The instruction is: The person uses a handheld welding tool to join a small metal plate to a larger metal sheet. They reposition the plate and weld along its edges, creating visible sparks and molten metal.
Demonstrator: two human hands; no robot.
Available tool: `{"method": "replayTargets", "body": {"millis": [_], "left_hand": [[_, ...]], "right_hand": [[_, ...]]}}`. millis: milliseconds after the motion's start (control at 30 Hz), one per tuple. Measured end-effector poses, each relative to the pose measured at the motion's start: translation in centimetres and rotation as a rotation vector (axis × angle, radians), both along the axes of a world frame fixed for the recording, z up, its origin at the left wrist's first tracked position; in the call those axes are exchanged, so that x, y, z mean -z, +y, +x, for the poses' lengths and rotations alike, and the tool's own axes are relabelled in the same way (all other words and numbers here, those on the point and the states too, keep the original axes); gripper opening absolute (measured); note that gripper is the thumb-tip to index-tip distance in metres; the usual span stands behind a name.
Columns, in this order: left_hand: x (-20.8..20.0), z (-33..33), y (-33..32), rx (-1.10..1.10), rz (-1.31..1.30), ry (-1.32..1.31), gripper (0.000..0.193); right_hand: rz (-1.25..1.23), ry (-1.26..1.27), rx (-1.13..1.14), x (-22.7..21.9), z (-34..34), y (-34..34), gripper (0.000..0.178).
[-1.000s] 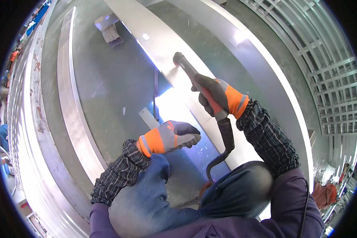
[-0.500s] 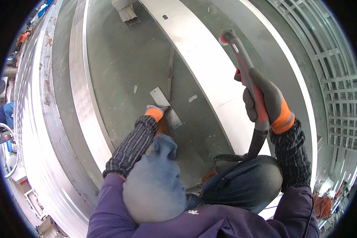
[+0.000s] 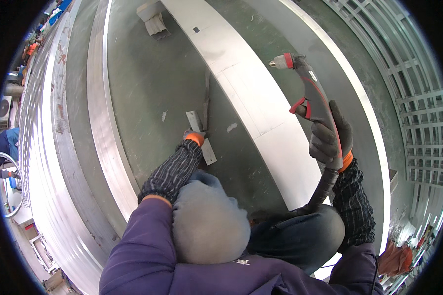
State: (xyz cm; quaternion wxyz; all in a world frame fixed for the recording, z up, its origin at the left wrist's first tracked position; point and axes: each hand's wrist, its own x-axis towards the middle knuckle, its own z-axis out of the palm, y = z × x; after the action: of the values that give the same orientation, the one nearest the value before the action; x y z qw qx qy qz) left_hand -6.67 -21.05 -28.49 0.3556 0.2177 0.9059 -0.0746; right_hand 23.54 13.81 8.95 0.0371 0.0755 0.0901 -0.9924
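My right hand (image 3: 332, 135), in a dark glove with an orange cuff, is closed around the grey and red handle of a plasma cutting torch (image 3: 310, 81). The torch stands raised over the right side of a long bright metal plate (image 3: 251, 98), its tip pointing left and its red trigger jutting out. A black hose sleeve runs from the handle toward my knee. My left hand (image 3: 193, 135), gloved too, grips a short flat metal strip (image 3: 208, 152) by its middle. Both ends of the strip show; my fingers are partly hidden. Faint marked lines and an oblong hole show on the plate.
A thin bar (image 3: 206, 93) lies on the green floor beyond the strip. Farther off is a bent corrugated metal piece (image 3: 157, 27). Long metal profiles (image 3: 97, 93) run along the left, with a metal lattice (image 3: 413, 93) at right. Another person's blue clothing (image 3: 10, 142) shows far left.
The torch has turned so its tip now points left, and my right hand has shifted slightly right. The strip has turned more upright and moved slightly left with my left hand.
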Motion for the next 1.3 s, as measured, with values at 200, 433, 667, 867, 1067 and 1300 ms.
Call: {"method": "replayTargets", "body": {"millis": [200, 433, 667, 867, 1067, 1300], "left_hand": [[-10.9, 5.1, 3.3, -0.821, 0.772, 0.042, 0.043], [-24.5, 3.5, 7.8, -0.312, 1.248, -0.312, 0.053], [-33.4, 9.4, 12.1, -0.296, 1.191, -0.709, 0.058], [-27.7, 6.0, 14.1, -0.552, 1.159, -0.408, 0.052], [-23.6, 3.4, 15.3, -0.640, 1.355, -0.065, 0.049], [-24.4, 3.0, 14.3, -0.550, 1.393, -0.156, 0.061]], "right_hand": [[-0.020, 0.016, 0.016, 0.8, 1.7, 1.2, 0.080], [0.696, -0.371, -0.102, -2.1, -1.2, -2.9, 0.069], [0.879, -0.381, -0.194, -2.9, -3.0, -3.3, 0.064], [0.959, -0.599, 0.090, -1.7, -1.7, -2.2, 0.069], [0.886, -0.505, 0.177, -2.0, -0.7, -2.0, 0.058], [0.888, -0.503, 0.125, -2.7, -1.0, -2.5, 0.061]]}}
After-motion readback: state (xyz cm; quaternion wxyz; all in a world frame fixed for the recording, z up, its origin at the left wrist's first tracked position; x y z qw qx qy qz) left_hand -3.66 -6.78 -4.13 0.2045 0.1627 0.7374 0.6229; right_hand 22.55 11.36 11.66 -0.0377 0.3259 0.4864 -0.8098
